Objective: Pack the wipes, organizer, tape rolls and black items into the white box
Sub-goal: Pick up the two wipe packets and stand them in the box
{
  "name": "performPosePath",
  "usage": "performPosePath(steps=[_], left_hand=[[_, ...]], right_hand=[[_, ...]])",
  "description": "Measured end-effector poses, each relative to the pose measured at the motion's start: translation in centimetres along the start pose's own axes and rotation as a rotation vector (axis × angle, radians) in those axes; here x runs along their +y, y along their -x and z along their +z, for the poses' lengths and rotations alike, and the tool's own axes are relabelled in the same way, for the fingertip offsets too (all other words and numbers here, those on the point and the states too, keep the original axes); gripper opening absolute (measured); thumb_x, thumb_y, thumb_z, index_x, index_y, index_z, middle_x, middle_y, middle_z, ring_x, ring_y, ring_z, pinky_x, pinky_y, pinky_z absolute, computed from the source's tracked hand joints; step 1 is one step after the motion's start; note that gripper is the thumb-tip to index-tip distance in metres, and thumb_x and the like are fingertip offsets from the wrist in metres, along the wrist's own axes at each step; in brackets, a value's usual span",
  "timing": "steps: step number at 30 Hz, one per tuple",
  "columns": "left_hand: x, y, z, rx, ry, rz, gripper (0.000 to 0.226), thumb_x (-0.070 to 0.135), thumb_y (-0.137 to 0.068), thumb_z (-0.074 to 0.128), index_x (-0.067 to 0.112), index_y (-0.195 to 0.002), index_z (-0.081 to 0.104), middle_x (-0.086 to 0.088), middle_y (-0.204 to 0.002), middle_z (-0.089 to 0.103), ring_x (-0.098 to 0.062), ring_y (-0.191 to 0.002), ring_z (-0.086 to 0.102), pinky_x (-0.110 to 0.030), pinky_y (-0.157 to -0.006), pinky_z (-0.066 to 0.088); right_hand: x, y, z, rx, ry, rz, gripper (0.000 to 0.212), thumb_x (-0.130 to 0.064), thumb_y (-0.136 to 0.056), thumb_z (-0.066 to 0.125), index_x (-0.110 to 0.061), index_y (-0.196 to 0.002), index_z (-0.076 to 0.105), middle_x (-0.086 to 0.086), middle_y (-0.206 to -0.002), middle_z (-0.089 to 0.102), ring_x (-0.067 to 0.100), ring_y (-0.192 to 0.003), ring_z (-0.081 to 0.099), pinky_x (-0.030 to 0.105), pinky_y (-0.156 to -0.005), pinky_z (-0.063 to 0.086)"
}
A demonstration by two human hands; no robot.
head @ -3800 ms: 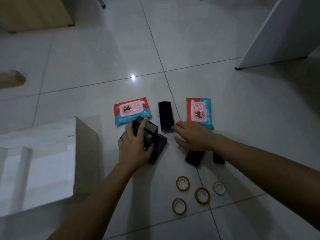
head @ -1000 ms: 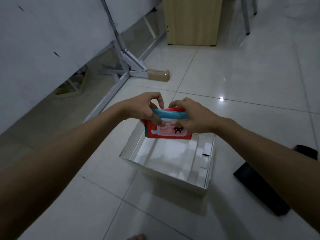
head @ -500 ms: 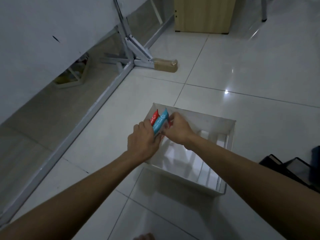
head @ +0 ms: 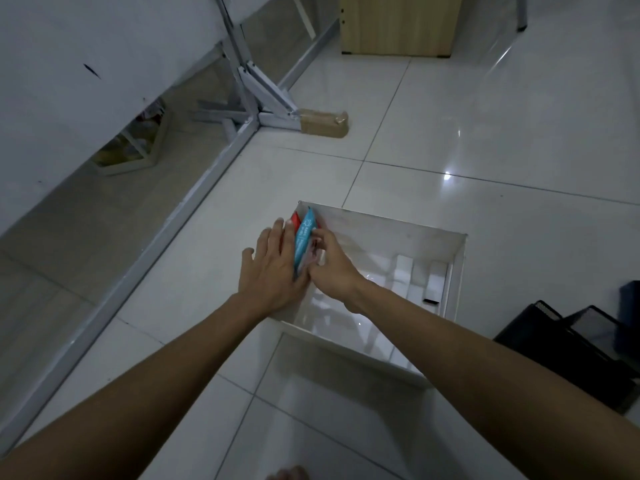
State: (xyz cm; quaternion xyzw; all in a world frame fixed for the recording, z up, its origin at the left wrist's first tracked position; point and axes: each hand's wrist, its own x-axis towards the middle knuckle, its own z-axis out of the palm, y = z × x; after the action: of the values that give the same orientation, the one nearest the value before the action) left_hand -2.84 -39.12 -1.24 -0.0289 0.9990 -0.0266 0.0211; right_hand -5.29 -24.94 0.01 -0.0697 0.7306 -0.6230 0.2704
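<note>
Two wipes packs stand on edge in the ten o'clock corner of the one white box on the floor. The left hand lies flat against them, fingers straight; the right hand pinches them. One black organizer sits at the box's four o'clock

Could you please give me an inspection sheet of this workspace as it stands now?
Surface: glossy tiled floor.
Job's things: white box open on the floor; two wipes packs standing on edge against its left wall; black organizer on the floor to the right, outside the box; tape rolls not in view.
Clutter: brown taped block at the foot of the metal stand.
Hands: left hand flat against the packs; right hand pinching them.
Cables: nothing seen.
Surroundings: white board on the stand; wooden cabinet.
</note>
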Motion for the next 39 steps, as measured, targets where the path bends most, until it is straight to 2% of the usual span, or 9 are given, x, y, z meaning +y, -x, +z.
performPosePath(steps=[6, 10, 15, 18, 22, 24, 28, 32, 39], left_hand=[[-0.8, -0.5, -1.1, -0.043, 0.11, 0.046, 0.103, 0.07, -0.08, 0.051, 0.022, -0.154, -0.002, -0.013, -0.162, 0.007, -0.034, -0.144, 0.022, -0.051, -0.106, 0.037], [-0.7, 0.2, -0.8, 0.03, 0.146, 0.079, 0.097, 0.068, -0.082, 0.051, 0.022, -0.154, 0.007, -0.013, -0.16, 0.016, -0.032, -0.14, 0.032, -0.047, -0.102, 0.042], [-1.1, 1.3, 0.0, 0.148, 0.233, 0.113, 0.081, 0.063, -0.083, 0.055, 0.018, -0.147, 0.032, -0.012, -0.147, 0.036, -0.024, -0.112, 0.055, -0.029, -0.08, 0.053], [-0.8, 1.6, 0.0, 0.155, 0.295, 0.079, 0.067, 0.054, -0.09, 0.055, 0.017, -0.144, 0.04, -0.01, -0.149, 0.036, -0.024, -0.115, 0.055, -0.03, -0.085, 0.053], [-0.2, 1.3, -0.2, 0.167, 0.494, -0.03, 0.045, 0.038, -0.097, 0.05, 0.012, -0.134, 0.051, -0.006, -0.146, 0.04, -0.021, -0.117, 0.056, -0.036, -0.091, 0.056], [0.2, 1.1, -0.1, 0.176, 0.577, -0.085, 0.039, 0.034, -0.099, 0.048, 0.01, -0.128, 0.055, -0.006, -0.143, 0.043, -0.02, -0.117, 0.055, -0.038, -0.093, 0.055], [0.4, 1.3, -0.3, 0.264, 0.33, -0.085, 0.037, 0.035, -0.095, 0.053, 0.008, -0.118, 0.064, -0.012, -0.144, 0.045, -0.027, -0.126, 0.047, -0.043, -0.1, 0.048], [1.2, 2.2, 0.0, 0.283, 0.081, 0.002, 0.052, 0.044, -0.087, 0.064, 0.008, -0.123, 0.058, -0.016, -0.127, 0.057, -0.027, -0.106, 0.055, -0.035, -0.085, 0.048], [2.7, 1.9, 0.2, 0.23, 0.137, -0.084, 0.055, 0.042, -0.085, 0.07, 0.013, -0.125, 0.047, -0.018, -0.128, 0.05, -0.024, -0.103, 0.053, -0.031, -0.08, 0.052]], right_hand=[[0.0, -0.5, -0.7, 0.064, -0.001, 0.021, 0.049, -0.004, -0.095, 0.054, -0.014, -0.14, 0.037, -0.01, -0.108, 0.05, -0.001, -0.085, 0.052, 0.005, -0.056, 0.042], [0.2, -0.5, -1.1, 0.088, 0.048, -0.007, 0.056, -0.009, -0.096, 0.057, -0.015, -0.146, 0.034, -0.002, -0.128, 0.049, 0.01, -0.11, 0.052, 0.0, -0.057, 0.04], [0.6, -0.7, -0.8, 0.086, 0.016, 0.022, 0.054, -0.017, -0.095, 0.062, -0.017, -0.143, 0.037, 0.0, -0.13, 0.049, 0.014, -0.117, 0.05, 0.009, -0.068, 0.044], [0.8, -1.0, -0.3, 0.107, -0.067, 0.079, 0.046, -0.027, -0.094, 0.063, -0.024, -0.134, 0.041, -0.006, -0.119, 0.046, 0.013, -0.108, 0.05, 0.017, -0.063, 0.047], [0.7, -1.1, 0.4, 0.068, -0.233, 0.304, 0.065, -0.044, -0.089, 0.066, -0.031, -0.14, 0.029, 0.001, -0.122, 0.048, 0.029, -0.118, 0.054, 0.05, -0.088, 0.054], [1.0, -1.2, 0.9, 0.048, -0.305, 0.384, 0.074, -0.05, -0.085, 0.068, -0.03, -0.143, 0.025, 0.005, -0.13, 0.05, 0.032, -0.12, 0.055, 0.055, -0.094, 0.051], [1.8, -1.4, 1.3, 0.079, -0.373, 0.359, 0.081, -0.05, -0.081, 0.072, -0.028, -0.144, 0.027, 0.008, -0.136, 0.054, 0.029, -0.116, 0.059, 0.052, -0.097, 0.05], [1.9, -1.9, 1.2, 0.096, -0.353, 0.313, 0.075, -0.047, -0.082, 0.073, -0.029, -0.141, 0.031, 0.005, -0.132, 0.058, 0.026, -0.113, 0.061, 0.045, -0.087, 0.055], [2.2, -2.4, 0.9, 0.087, -0.372, 0.29, 0.069, -0.042, -0.081, 0.075, -0.034, -0.137, 0.035, 0.008, -0.126, 0.062, 0.027, -0.104, 0.067, 0.046, -0.086, 0.057]])
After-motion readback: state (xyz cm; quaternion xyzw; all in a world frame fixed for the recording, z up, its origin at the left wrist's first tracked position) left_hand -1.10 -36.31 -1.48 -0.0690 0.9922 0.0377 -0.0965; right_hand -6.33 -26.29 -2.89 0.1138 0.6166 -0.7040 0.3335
